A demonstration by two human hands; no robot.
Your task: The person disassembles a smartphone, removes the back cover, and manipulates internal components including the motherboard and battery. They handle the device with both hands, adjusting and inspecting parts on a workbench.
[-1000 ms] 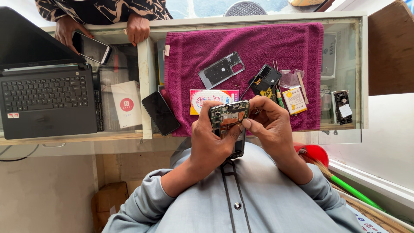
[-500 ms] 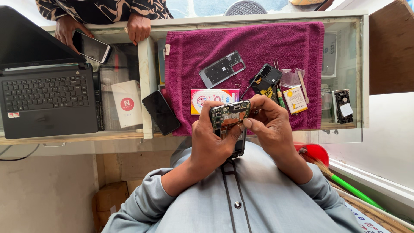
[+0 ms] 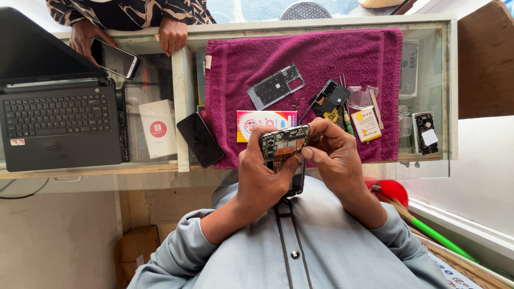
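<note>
Between the fingertips, close to the person's chest, is an opened phone [image 3: 284, 152] with its back cover off, so the green circuit board shows. The left hand [image 3: 261, 174] is wrapped around the phone's lower body, thumb pressed on the exposed inside, fingers closed firmly on it. The right hand [image 3: 334, 155] pinches the top right corner, thumb and forefinger together on the edge; whether a small part or tool is between them I cannot tell. To do this work well, I think the left hand should keep the phone steady and level while the right one moves gently, because the board looks delicate and a slip could bend it. Just beyond the hands, on the purple towel [image 3: 332, 48] spread over the glass counter [image 3: 428, 24], lies a colourful flat packet [image 3: 266, 122], touching almost the phone's far end. Farther are a grey phone frame [image 3: 276, 85] and, to the right, a black module with yellow parts [image 3: 332, 100]. To the left, a dark phone [image 3: 199, 139] lies at the towel's edge, and a black laptop [image 3: 56, 128] stands further left. At the far left, another person's hand [image 3: 88, 37] holds a phone.
</note>
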